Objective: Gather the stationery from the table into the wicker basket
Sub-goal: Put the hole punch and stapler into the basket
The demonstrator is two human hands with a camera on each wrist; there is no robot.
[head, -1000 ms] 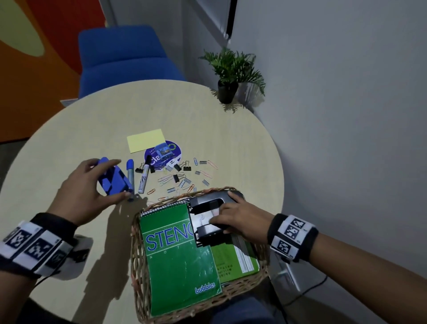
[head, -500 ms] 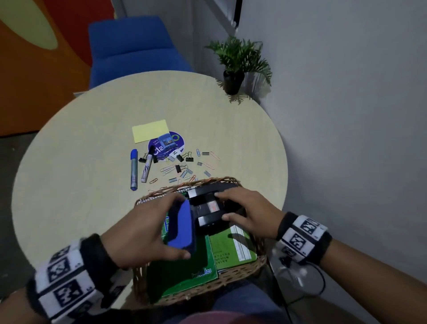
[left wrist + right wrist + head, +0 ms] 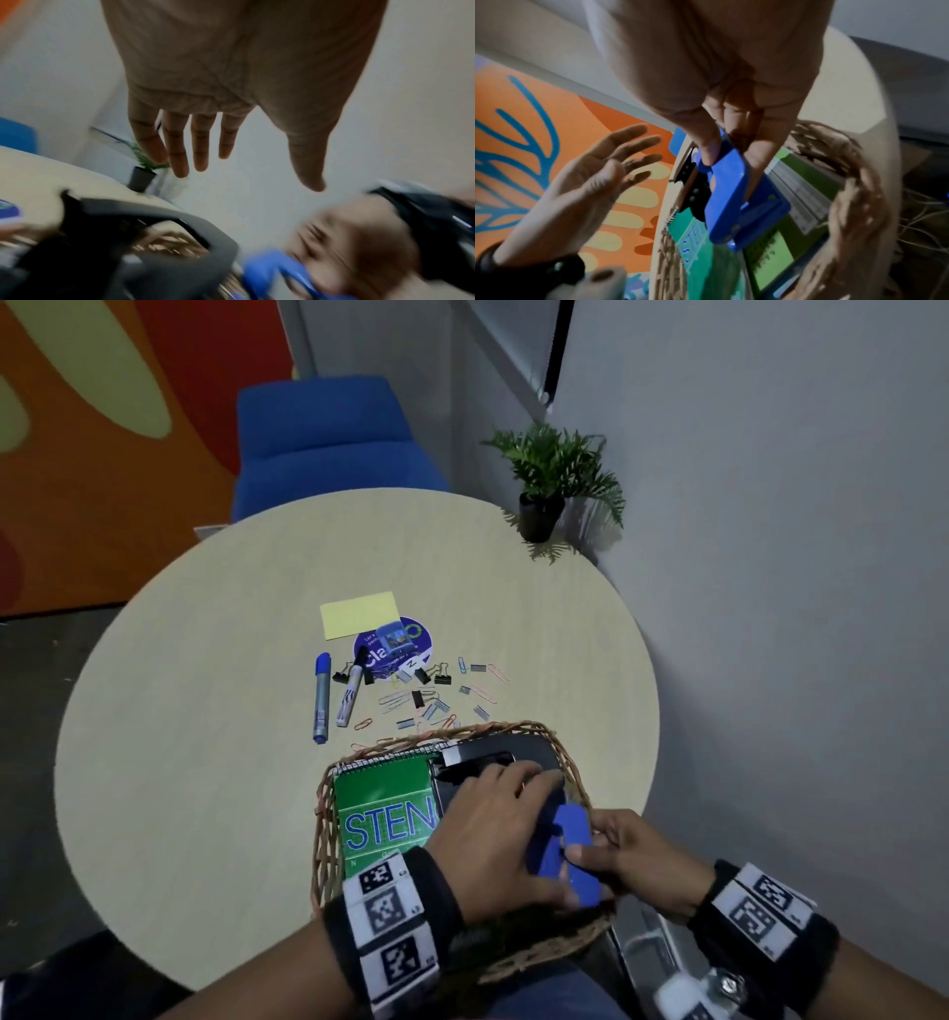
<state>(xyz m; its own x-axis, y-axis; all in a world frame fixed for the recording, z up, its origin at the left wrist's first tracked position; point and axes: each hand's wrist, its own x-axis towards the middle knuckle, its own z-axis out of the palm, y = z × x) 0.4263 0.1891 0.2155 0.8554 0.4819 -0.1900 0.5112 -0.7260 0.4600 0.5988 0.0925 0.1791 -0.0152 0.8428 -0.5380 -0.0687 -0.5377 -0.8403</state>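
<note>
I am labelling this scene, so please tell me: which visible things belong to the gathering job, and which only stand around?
Job:
- brown wicker basket
- blue plastic hole punch, pinched by right hand
- green steno notebook
- two blue markers
- yellow sticky notes
- scattered paper clips

Around:
- potted green plant
- blue armchair

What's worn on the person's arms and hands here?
Both hands bare, no gloves. Left wrist and right wrist each carry a black band with a white strap printed with square black-and-white fiducial tags. Forearms bare, no sleeves. A white mount with a bolt hangs beneath the right band.
</note>
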